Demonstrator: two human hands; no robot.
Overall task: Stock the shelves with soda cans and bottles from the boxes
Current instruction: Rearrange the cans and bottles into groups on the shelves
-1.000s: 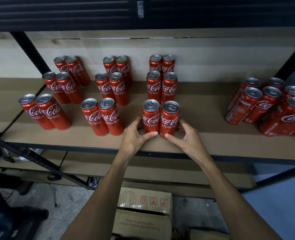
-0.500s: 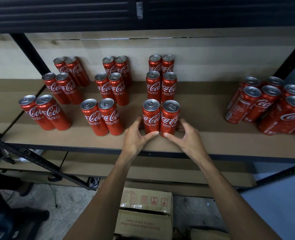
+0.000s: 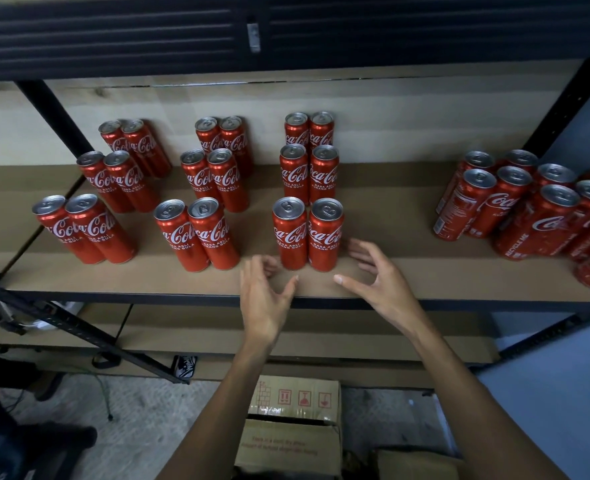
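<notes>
1. We have let go. Half a second ago our left hand (image 3: pixel 265 296) and right hand (image 3: pixel 380 282) pressed the front pair of cans (image 3: pixel 307 233). Now both hover just short of it, fingers (image 3: pixel 361 249) spread, holding nothing.
2. The pair stands upright, cans touching, near the front edge of the shelf (image 3: pixel 407 275).
3. We judge this pair placed; the box (image 3: pixel 286 441) below likely supplies the next.

A brown board shelf (image 3: pixel 390 220) in a dark metal frame (image 3: pixel 54 112) carried upright red soda cans (image 3: pixel 324 233). Eighteen stood in touching pairs, three pairs deep, forming a left column (image 3: pixel 124 181), a middle column (image 3: pixel 227 181) and a right column (image 3: pixel 293 174), each set apart from the next. At the shelf's right end, well apart, a tight cluster of cans (image 3: pixel 504 202) stood together.
</notes>
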